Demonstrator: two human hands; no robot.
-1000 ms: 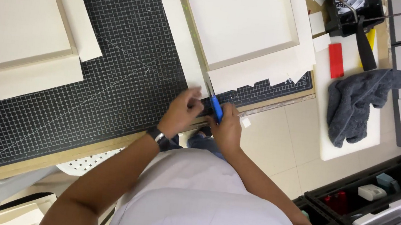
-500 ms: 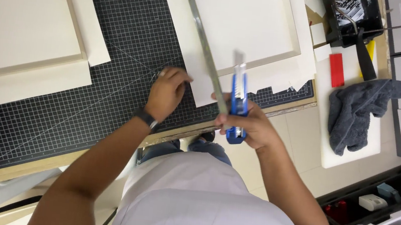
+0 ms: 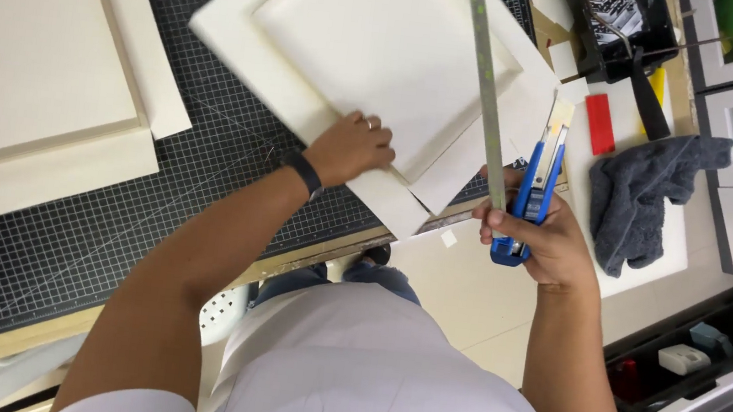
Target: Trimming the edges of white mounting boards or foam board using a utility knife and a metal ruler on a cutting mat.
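Left hand: the left hand lies palm-down on the cream mat board, fingers spread flat and pressing, closed around nothing.
Right hand: the right hand is curled tight round the blue utility knife, its blade end pointing away from the person; the same hand also pinches the lower end of the long metal ruler.
Mat board: tilted on the black cutting mat, one corner jutting past the counter edge towards the person.
Ruler: runs up over the board and is cut off by the top of the frame.
Hidden: the knife's tip is hard to make out against the pale clutter; the right palm is turned away.
Nearby: a grey cloth to the right, a red block just beside it, more cream boards on the left.
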